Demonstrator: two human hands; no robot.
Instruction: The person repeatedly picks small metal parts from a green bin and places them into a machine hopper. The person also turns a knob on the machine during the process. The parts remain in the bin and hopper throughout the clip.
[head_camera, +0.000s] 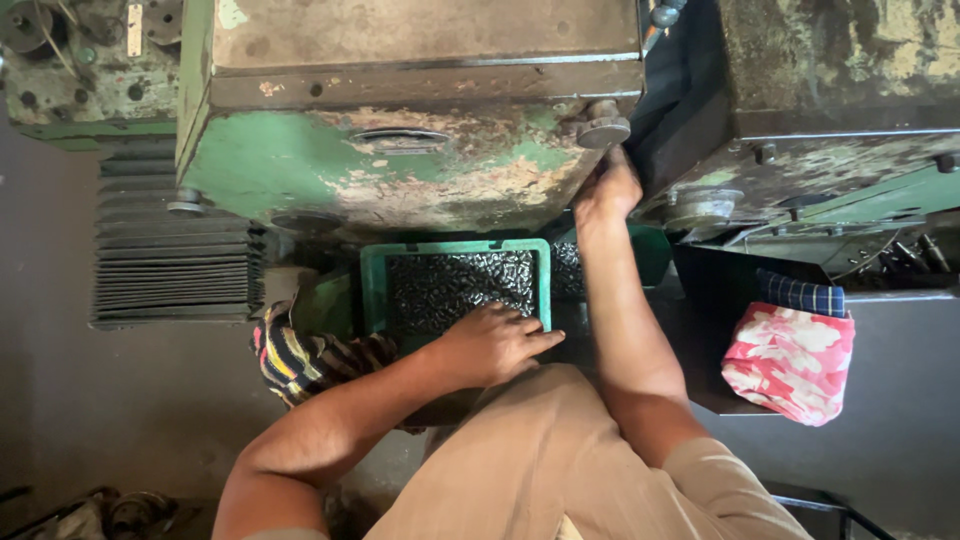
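Head view: the left hand (492, 343) rests palm down, fingers loosely spread, on the near rim of the green crate (372, 290); its small dark parts (455, 285) lie just beyond the fingertips. The right hand (606, 190) reaches up beside the round knob (603, 131) directly above it; whether it grips anything cannot be told.

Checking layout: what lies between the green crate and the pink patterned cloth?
In the head view, the person's right forearm crosses between green crate and pink cloth.

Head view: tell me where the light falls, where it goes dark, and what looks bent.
Head view: soft daylight on the green machine, the left hand and the right hand; deep shadow in the gap beneath the machine, above the green tray; small dark parts in it glint; wide-angle lens bows the machine edges; no obvious motion blur.
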